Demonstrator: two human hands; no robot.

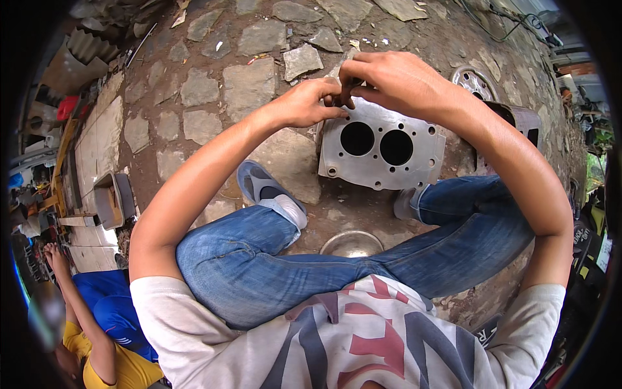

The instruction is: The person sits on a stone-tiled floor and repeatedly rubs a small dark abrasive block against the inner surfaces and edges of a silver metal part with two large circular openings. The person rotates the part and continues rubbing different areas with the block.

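A grey metal engine block [416, 153] with two round bores and several small holes stands on the ground between my feet. My left hand [310, 104] is at its far left corner, thumb and fingers drawn together close to the top face. My right hand [396, 79] reaches over the far edge of the block, its fingers curled down and meeting the left fingertips. Whatever sits between the two hands' fingers is too small or hidden to make out. Part of the block's far side lies behind my right hand.
A metal bowl [352, 244] lies between my legs. A wheel rim [475, 80] and a brownish metal casing [521, 121] stand right of the block. At left are a grey rectangular tub [109, 200] and another person in a yellow shirt [133, 368]. Uneven stones [249, 87] pave the ground.
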